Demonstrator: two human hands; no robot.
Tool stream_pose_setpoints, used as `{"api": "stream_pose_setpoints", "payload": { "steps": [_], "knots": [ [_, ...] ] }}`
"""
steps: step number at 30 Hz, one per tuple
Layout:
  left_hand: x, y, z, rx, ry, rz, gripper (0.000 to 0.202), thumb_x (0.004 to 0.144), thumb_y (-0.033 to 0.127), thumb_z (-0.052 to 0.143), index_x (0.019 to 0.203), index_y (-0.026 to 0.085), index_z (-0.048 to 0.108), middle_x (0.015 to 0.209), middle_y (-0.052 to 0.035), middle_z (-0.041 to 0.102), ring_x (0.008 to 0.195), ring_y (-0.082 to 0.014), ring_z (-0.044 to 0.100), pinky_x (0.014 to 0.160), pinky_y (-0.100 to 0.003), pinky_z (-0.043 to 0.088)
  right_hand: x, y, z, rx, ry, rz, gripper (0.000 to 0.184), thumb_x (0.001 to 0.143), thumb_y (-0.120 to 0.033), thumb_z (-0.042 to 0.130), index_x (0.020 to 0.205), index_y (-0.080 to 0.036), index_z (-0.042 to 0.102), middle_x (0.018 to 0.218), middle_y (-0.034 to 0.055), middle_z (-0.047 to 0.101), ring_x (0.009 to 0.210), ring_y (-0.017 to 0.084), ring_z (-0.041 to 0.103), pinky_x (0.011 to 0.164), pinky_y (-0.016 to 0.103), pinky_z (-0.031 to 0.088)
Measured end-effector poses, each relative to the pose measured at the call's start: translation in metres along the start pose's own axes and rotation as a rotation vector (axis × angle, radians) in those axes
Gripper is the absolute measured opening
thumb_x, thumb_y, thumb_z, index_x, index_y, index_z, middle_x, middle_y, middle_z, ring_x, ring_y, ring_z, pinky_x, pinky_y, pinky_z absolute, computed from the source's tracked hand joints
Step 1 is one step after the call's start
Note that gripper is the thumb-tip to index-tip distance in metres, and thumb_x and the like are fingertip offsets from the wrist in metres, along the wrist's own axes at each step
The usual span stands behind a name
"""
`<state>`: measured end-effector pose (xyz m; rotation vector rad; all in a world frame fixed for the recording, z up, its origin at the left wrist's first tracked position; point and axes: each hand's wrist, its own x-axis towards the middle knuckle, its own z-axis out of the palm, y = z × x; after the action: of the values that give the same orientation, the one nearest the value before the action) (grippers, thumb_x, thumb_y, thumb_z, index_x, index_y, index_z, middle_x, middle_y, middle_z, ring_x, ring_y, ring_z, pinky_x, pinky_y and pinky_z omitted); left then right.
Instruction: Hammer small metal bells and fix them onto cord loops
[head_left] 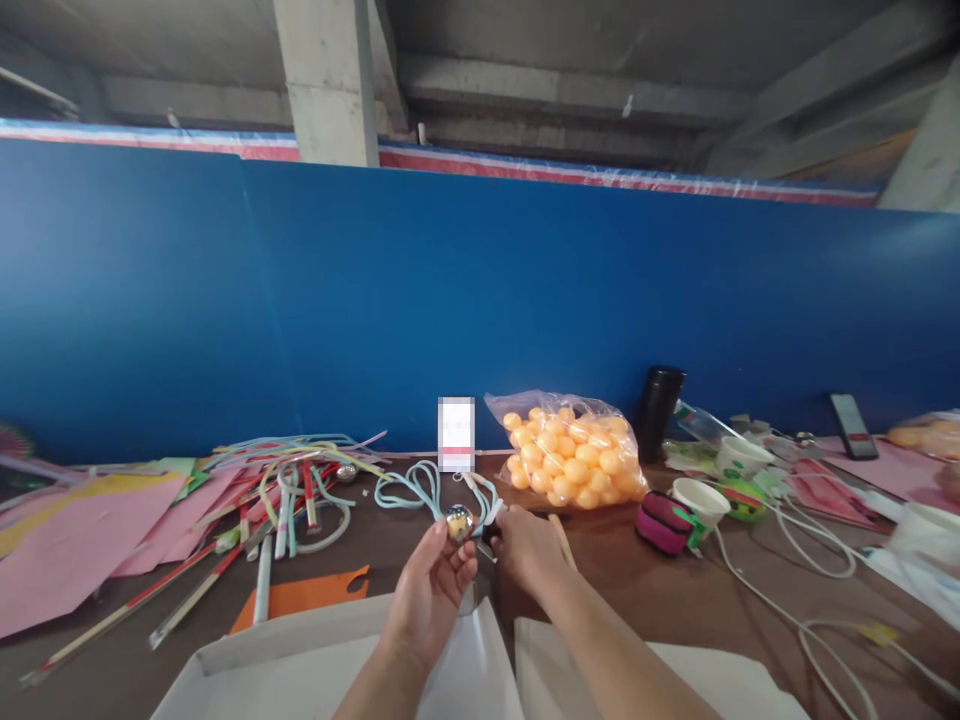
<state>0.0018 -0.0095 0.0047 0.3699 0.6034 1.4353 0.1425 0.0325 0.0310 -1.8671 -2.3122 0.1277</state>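
Observation:
My left hand [427, 590] pinches a shiny silver ball [460, 522] between thumb and fingers, just above the table. Close by on the right, my right hand [531, 548] is closed, with its back toward me. Its fingers grip something small and dark, with a white bit beside it, mostly hidden. Loops of light blue cord [411, 490] lie on the table behind my hands, and part of the cord runs close to the right fingers. A small upright white card [456, 430], its face blurred, stands behind the cord.
A clear bag of orange balls [574, 455] sits behind my right hand. Coloured paper [97, 540] and straw-like strips [300, 490] spread leftward. Rightward are a black bottle [661, 412], purple pouch [664, 522], paper cup [699, 500] and white cables [750, 575]. White box parts [300, 655] lie in front.

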Motion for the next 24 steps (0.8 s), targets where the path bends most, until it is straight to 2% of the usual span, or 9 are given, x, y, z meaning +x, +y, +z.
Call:
{"api": "stream_pose_setpoints", "payload": {
  "steps": [24],
  "knots": [
    [0.0019,-0.001,-0.0043,0.026,0.001,0.002,0.016,0.079,0.023,0.061,0.089,0.011,0.063,0.093,-0.0114,0.066,0.067,-0.0118,0.06,0.057,-0.022,0.053,-0.0034,0.0078,0.0051,0.044,0.05,0.006,0.018,0.084,-0.026,0.047,0.093,-0.022,0.061,0.096,0.0057,0.065,0.088,0.021,0.064,0.071,0.029,0.038]
  ]
}}
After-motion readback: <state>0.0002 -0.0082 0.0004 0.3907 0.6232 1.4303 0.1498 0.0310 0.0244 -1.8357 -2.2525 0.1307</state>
